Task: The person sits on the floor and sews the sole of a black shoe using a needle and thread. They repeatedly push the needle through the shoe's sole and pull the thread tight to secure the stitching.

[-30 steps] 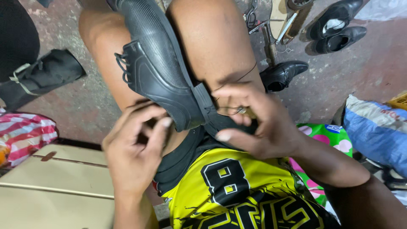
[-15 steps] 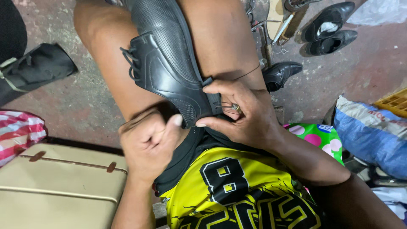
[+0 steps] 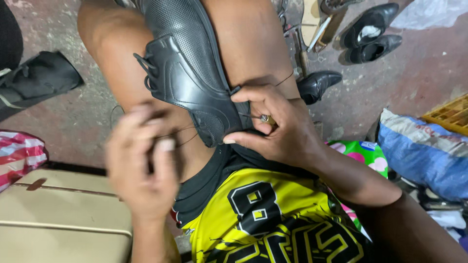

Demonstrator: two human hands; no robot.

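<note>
Right hand [image 3: 278, 129] clamped on heel end of black shoe [image 3: 187, 68], fingers pinching brass-tipped awl [image 3: 267, 119] against sole edge. Shoe wedged between bare thighs, toe pointing away. Left hand [image 3: 141, 165] blurred, fingers curled, pinching thin thread [image 3: 183, 136] running toward shoe. Beige case [image 3: 58, 224] lower left.

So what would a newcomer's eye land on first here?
The black perforated shoe clamped between the bare knees at centre. The right hand pinches its heel end with a small metal tool, while the blurred left hand pulls a thin thread. More black shoes lie on the floor, upper right.
</note>
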